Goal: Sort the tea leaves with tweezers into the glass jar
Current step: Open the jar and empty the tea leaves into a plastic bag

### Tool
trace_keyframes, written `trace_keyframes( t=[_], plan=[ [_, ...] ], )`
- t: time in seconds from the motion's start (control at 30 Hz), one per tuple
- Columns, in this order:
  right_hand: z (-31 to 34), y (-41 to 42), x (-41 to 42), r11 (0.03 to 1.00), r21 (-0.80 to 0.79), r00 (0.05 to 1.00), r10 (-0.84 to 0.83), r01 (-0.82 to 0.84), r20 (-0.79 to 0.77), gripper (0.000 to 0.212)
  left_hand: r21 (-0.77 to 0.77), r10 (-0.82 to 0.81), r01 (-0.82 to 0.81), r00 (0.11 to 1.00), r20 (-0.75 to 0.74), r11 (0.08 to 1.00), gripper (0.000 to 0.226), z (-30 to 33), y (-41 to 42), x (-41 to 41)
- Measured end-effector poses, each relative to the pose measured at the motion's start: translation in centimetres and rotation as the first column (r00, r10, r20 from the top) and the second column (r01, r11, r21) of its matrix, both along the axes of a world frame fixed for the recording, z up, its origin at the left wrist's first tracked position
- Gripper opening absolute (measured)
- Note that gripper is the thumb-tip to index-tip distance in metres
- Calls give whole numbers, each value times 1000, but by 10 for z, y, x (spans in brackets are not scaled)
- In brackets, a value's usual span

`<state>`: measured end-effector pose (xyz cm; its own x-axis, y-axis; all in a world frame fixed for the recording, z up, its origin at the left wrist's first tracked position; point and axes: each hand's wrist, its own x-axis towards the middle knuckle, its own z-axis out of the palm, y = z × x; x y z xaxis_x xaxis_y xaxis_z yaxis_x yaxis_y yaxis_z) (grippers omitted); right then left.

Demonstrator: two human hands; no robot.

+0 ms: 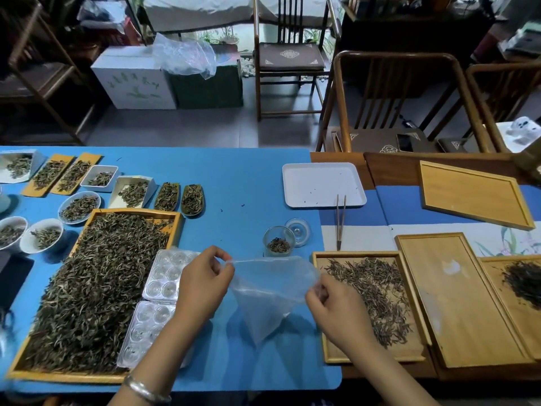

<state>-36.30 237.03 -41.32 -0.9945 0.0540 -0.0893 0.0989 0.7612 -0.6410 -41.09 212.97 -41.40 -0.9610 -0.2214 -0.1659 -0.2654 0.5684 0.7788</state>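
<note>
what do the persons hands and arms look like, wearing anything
Both forearms are bare, with no sleeves or gloves in view. The left hand has a plain silver-coloured metal bangle around its wrist. The right hand wears nothing visible: no ring, watch or band shows.

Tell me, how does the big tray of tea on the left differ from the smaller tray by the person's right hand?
The left tray is heaped with curly, tangled leaves hiding nearly all its floor; the right tray holds a thin scatter of straighter, needle-like leaves with bare wood showing. The left tray is larger. Both are light wooden rimmed trays.
</note>
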Motion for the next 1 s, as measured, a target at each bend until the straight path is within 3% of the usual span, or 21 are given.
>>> trace_keyframes(
  t=[0.07, 0.2, 0.27, 0.37, 0.43, 0.53, 0.6, 0.7, 0.77, 0.9, 1.0],
  plan=[
    [2, -4, 1, 999, -39, 1000, 10, -10, -3, 24, 38, -11, 11, 1000, -19, 999, 18, 4, -1, 2],
    [4, -19, -5, 959, -273, 995, -56, 75, 79, 18, 141, -94, 99, 995, -46, 985, 5, 15, 3, 10],
    [4, -26, -11, 929, -363, 993, -40, 77, 110, 7, 177, -88, 97, 995, -55, 979, 14, 19, 3, 12],
    [2, -30, -15, 892, -446, 992, -18, 71, 124, 15, 175, -75, 85, 995, -63, 981, 12, 24, -1, 16],
    [-2, -28, -16, 862, -503, 989, 11, 64, 144, 7, 132, -58, 70, 994, -91, 989, 12, 25, -5, 18],
    [-14, -20, -19, 735, -652, 965, -16, 188, 261, 40, 75, 26, -17, 993, -119, 997, 21, 29, -12, 19],
    [-27, -13, -28, 651, -684, 933, -114, 330, 342, 41, 39, 84, -79, 985, -149, 996, 22, 35, -18, 18],
    [-53, -2, -47, 825, -498, 953, -154, 268, 259, 10, -9, 110, -113, 977, -182, 994, 16, 43, -26, 16],
    [-69, -1, -64, 917, -364, 968, -77, 163, 239, 35, -1, 126, -128, 977, -170, 992, 15, 45, -27, 14],
    [-88, -13, -95, 931, -351, 968, -6, 96, 251, 94, 6, 132, -132, 987, -90, 991, 17, 37, -20, 12],
    [-100, -27, -110, 914, -397, 978, 4, 81, 208, 101, 73, 182, -177, 982, -60, 981, 15, 29, -19, 11]
  ],
)
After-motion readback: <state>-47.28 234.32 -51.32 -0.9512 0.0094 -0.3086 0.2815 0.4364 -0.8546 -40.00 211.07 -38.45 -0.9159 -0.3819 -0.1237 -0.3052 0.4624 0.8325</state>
